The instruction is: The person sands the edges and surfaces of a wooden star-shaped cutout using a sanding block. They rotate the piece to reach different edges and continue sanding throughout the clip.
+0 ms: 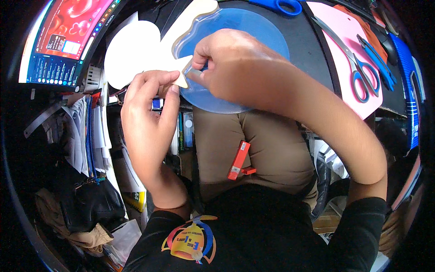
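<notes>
Pinching pale piece (182,80) (left fingers (162,78)).

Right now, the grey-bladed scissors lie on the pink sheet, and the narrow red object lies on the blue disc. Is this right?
Not quite: the narrow red object lies on the person's lap, not on the blue disc, as the head view shows. The grey-bladed scissors do lie on the pink sheet.

Right hand (224,56) hides part of blue disc (256,28); monitor (72,34), blue handle (268,4) cut off at top edge.
</notes>
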`<state>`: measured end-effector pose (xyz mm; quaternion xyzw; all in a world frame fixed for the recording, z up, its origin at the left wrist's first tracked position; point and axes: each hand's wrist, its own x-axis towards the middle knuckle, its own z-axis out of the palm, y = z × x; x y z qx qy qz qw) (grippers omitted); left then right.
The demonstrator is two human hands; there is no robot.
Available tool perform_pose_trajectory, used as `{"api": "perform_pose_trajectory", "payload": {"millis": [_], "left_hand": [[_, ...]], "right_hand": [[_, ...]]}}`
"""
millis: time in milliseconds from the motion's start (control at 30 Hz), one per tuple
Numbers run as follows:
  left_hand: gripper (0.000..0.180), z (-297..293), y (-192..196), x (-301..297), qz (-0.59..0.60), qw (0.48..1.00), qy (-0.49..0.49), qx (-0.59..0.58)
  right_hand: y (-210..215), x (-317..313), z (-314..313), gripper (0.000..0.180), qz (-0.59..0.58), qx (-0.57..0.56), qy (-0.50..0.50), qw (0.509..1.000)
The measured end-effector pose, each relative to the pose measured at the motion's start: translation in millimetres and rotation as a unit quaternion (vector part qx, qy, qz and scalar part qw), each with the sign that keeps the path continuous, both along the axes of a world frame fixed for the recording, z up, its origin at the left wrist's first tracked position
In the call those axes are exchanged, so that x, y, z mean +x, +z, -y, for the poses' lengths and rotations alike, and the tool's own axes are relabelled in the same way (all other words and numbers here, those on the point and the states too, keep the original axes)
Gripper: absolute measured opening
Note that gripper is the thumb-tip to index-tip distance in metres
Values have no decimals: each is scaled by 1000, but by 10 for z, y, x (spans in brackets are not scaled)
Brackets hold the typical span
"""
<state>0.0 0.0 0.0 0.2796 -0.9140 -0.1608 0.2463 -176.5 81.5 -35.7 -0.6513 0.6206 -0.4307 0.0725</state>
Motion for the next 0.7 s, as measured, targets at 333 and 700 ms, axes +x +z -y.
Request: {"api": "perform_pose_trajectory", "payload": {"millis": [333, 700], "left_hand": [[20, 14, -73, 14, -21, 1000, 7, 9], [21, 17, -102, 17, -29, 999, 19, 3]], "right_hand": [[-63, 64, -68, 14, 35, -23, 5, 999], [-159, 122, -67, 11, -89, -129, -25, 987]]}}
